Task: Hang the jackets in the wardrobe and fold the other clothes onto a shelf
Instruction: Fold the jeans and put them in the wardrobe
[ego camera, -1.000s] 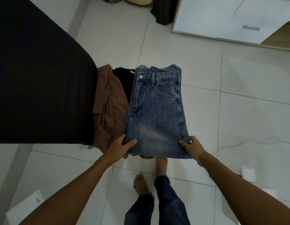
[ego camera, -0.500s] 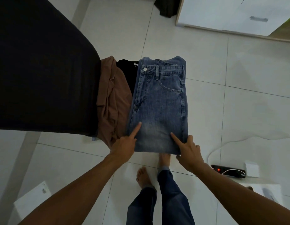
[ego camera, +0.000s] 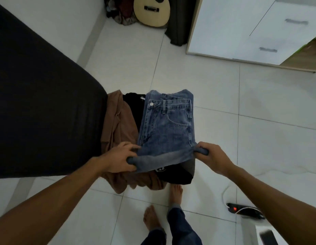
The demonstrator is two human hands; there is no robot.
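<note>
A black mattress [ego camera: 38, 106] filled the left side; a brown garment [ego camera: 118, 124] lay at its corner, with a black garment [ego camera: 136, 106] just beside it; the left hand [ego camera: 118, 159] was clenched round the near left edge of the folded blue jeans [ego camera: 167, 124], which rested atop those clothes; the right hand [ego camera: 211, 156] grasped the near right edge, lifting the fold; farther right, a white wardrobe [ego camera: 242, 27] stood on the tiled floor [ego camera: 259, 112], and a power strip [ego camera: 245, 210] lay near the right forearm.

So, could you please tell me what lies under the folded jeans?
Under the jeans a black garment shows, beside a brown garment. Anything further beneath is covered.
</note>
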